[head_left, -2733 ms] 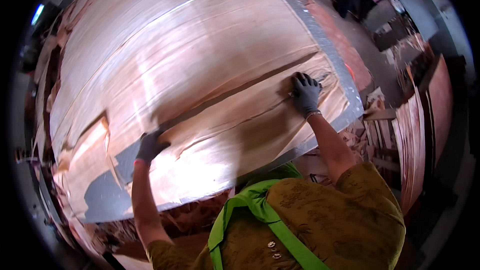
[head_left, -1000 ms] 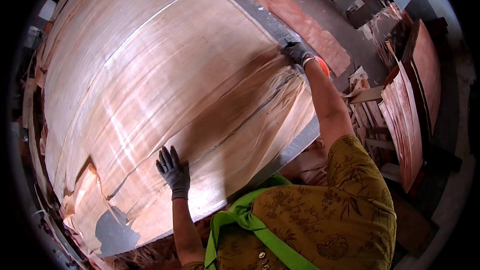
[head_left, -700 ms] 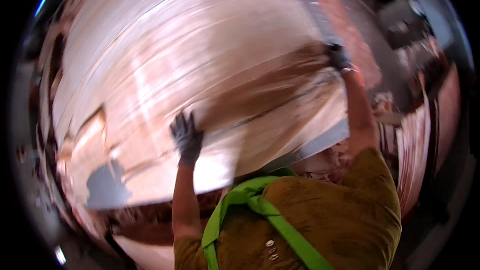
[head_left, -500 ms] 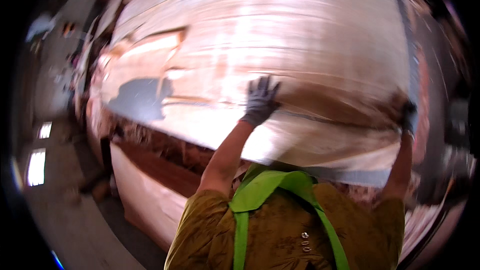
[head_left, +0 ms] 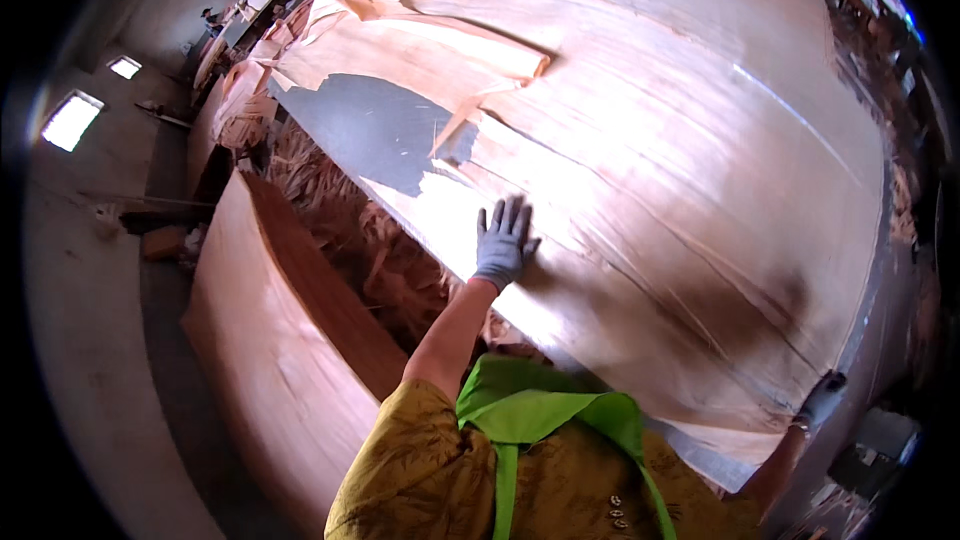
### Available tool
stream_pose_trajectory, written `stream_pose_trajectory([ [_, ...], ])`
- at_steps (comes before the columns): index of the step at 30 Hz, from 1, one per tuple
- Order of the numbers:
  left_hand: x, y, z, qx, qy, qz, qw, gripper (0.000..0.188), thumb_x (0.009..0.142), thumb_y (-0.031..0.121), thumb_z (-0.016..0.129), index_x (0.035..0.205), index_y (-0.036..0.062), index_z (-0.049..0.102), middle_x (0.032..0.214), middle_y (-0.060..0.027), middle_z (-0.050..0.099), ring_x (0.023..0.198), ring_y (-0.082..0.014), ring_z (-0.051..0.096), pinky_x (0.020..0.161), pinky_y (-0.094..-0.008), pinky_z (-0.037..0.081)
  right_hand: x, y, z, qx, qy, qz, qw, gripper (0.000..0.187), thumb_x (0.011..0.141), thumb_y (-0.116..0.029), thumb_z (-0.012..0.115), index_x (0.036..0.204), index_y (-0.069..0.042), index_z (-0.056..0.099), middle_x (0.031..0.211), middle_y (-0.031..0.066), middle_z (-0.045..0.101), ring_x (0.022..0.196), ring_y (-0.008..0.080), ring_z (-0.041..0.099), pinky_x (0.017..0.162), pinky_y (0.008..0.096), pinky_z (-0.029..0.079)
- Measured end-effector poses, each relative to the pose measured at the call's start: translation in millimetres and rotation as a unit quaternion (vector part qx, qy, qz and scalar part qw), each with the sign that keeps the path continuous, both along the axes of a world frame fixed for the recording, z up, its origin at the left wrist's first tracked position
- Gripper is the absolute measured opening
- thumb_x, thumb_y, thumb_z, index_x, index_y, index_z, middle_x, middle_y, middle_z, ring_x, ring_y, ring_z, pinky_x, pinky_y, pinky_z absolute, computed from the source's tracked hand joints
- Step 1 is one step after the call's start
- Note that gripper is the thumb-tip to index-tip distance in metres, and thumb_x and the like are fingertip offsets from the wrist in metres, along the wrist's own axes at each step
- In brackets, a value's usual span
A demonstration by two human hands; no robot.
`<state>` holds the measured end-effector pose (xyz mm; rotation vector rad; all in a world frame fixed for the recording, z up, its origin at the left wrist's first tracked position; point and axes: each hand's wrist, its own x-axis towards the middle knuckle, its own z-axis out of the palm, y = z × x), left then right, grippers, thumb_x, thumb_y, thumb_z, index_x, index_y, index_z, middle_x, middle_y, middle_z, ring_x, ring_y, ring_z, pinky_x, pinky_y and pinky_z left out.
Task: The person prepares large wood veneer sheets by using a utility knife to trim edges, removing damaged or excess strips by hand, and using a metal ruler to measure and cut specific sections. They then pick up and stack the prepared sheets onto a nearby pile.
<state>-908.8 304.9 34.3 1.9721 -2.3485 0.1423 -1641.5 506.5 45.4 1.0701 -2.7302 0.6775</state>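
Note:
A broad, pale wood veneer sheet point(head_left: 640, 140) covers a large grey board or tabletop point(head_left: 370, 130), which shows through a torn gap at the left. Flat on the sheet near its front edge lies my left hand point(head_left: 503, 245), in a grey glove, fingers spread and holding nothing. At the sheet's right corner is my right hand point(head_left: 823, 402), also gloved, beside the grey edge. Its fingers are foreshortened and dark, so their grip is unclear. Creases run through the veneer between my hands. A loose, folded veneer flap point(head_left: 450, 50) lies beyond the gap.
Left of the work stands a curved wood sheet point(head_left: 270, 320) on edge. Crumpled veneer scraps point(head_left: 370, 240) fill the space between it and the board. A dark box-like object point(head_left: 875, 450) is by my right hand. People are far off at the upper left.
The view has swung, so the board now lies slanted and more of its left side shows. My left hand stays flat on the veneer; my right hand remains at the right edge.

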Motion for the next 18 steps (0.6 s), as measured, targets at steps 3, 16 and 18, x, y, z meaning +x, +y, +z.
stream_pose_trajectory([
  [3,1,-16,-21,-0.034,0.097,-0.035,0.994,0.07,0.086,0.052,0.047,0.143,0.0144,0.031,0.148,-0.0142,0.027,0.136,-0.0335,0.025,0.108,-0.0574,0.014,103,-27,-21,-0.047,0.058,0.137,0.988,0.031,0.093,-0.019,0.051,0.112,0.005,0.055,0.111,0.0218,0.059,0.105,0.0331,0.056,0.092,0.0377,0.043],
  [16,270,86,82,0.06,0.256,-0.089,0.961,0.061,0.082,0.027,0.057,0.135,0.0034,0.038,0.137,-0.0221,0.038,0.127,-0.0379,0.036,0.106,-0.0506,0.025,664,-222,8,-0.049,-0.208,0.436,0.874,0.018,0.085,-0.017,0.063,0.092,-0.001,0.058,0.081,0.0146,0.063,0.075,0.0217,0.063,0.069,0.0344,0.049],
  [18,334,113,55,0.026,0.3,0.021,0.953,0.056,0.081,0.029,0.057,0.128,0.002,0.045,0.131,-0.0188,0.045,0.117,-0.0346,0.045,0.1,-0.0429,0.034,720,-262,37,-0.032,-0.296,0.406,0.864,0.017,0.083,-0.017,0.065,0.085,-0.002,0.057,0.078,0.0118,0.063,0.069,0.0238,0.06,0.068,0.0358,0.049],
])
